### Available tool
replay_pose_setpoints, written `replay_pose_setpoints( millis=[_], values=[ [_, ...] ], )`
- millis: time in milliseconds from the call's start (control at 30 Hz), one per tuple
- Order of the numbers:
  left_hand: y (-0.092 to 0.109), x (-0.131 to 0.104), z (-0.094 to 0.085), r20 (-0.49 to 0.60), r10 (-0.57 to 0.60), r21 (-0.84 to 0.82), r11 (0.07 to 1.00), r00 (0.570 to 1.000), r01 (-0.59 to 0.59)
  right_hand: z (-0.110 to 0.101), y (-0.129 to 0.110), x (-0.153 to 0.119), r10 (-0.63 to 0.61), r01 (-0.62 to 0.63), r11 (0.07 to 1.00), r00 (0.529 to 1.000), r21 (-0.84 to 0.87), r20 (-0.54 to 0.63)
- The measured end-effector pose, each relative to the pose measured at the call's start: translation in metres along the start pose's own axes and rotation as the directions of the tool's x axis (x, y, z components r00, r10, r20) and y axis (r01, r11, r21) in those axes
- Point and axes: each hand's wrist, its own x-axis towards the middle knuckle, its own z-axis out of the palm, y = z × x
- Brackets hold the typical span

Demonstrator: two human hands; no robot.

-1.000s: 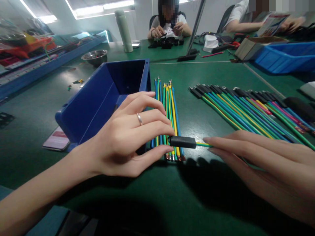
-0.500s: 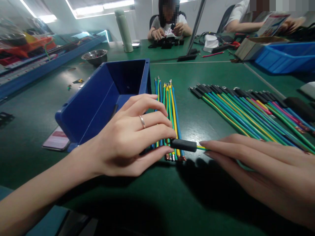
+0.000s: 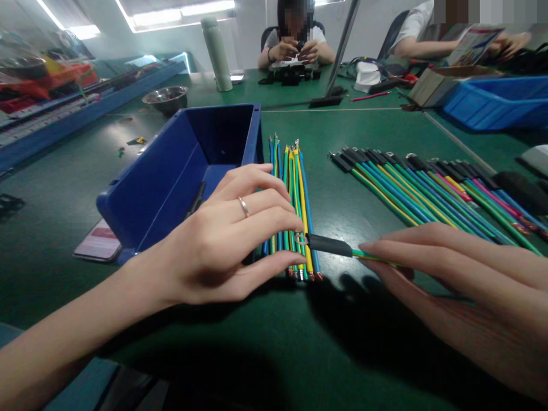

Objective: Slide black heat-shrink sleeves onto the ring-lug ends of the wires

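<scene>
- Green-and-yellow wire [image 3: 357, 253]: lies between the two hands, above the table [image 3: 257, 357], with a black sleeve [image 3: 329, 245] over it and a ring terminal [image 3: 305, 238] showing beyond the sleeve.
- Handling: a pinch close behind the sleeve should give the best control. Hold wire and sleeve in one line; apply light force along the axis, as sideways pressure could bend the wire or skew the sleeve.
- Right hand [image 3: 464, 268]: grips the wire between thumb and fingertips, just beside the sleeve's near end.
- Left hand [image 3: 209, 242]: partly open, thumb and index finger apart at the ring terminal; contact cannot be confirmed.
- Position: the terminal end points towards the left hand, over the loose wires [image 3: 308, 205].
</scene>
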Motion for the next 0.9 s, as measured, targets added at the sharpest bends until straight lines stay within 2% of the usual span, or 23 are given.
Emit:
replay_pose_setpoints(
  millis=[167,467,700,900],
  values=[
    [-0.0023,-0.0019,0.0006,-0.013,0.009,-0.004,1.000,1.000,-0.009,0.0017,0.0004,0.0000,0.008,-0.008,1.000,1.000,0.000,-0.003],
    [-0.0016,-0.0010,0.0028,0.014,0.016,0.007,1.000,1.000,-0.016,0.0014,-0.0029,0.0035,-0.010,0.011,1.000,0.997,-0.015,0.078],
    [-0.0039,0.0013,0.0019,0.039,0.063,0.018,0.998,0.997,-0.064,0.0001,-0.0033,0.0006,0.001,0.002,0.999,0.998,-0.044,0.065],
    [-0.0027,0.0016,0.0019,0.034,0.060,0.039,0.997,0.998,-0.062,-0.0002,-0.0025,0.0022,-0.019,0.021,0.999,0.997,-0.030,0.073]
  ],
)
